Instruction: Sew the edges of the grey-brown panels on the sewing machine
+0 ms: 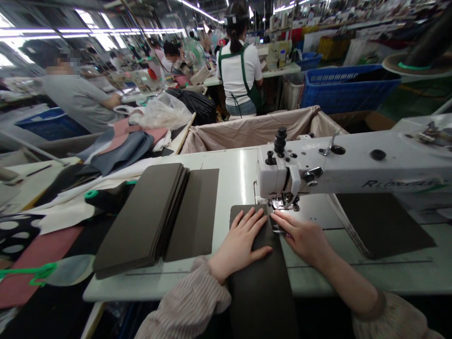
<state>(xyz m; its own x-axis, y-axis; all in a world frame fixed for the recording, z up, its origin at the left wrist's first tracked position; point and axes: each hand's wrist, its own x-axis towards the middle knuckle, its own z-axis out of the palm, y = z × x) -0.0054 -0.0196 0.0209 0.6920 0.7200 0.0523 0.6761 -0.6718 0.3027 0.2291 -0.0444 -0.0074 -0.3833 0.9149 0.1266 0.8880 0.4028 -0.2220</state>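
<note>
My left hand [243,242] lies flat with fingers spread on a dark grey-brown panel [261,292], which runs from the sewing machine's needle area down over the table's front edge. At the panel's right edge is my right hand [305,238], its index finger stretched close to the presser foot [280,203]. Slim silver blades, like those of thread snips [278,229], poke out from under its fingers; the rest is hidden in the palm. The white sewing machine [353,162] reaches in from the right above both hands.
Left on the table [231,188] stand a thick stack of dark panels [141,216] and a flatter panel pile [196,212]. More panels [383,223] lie under the machine arm. Behind is a cloth-lined bin [247,129]; a blue crate [349,89] and co-workers are farther back.
</note>
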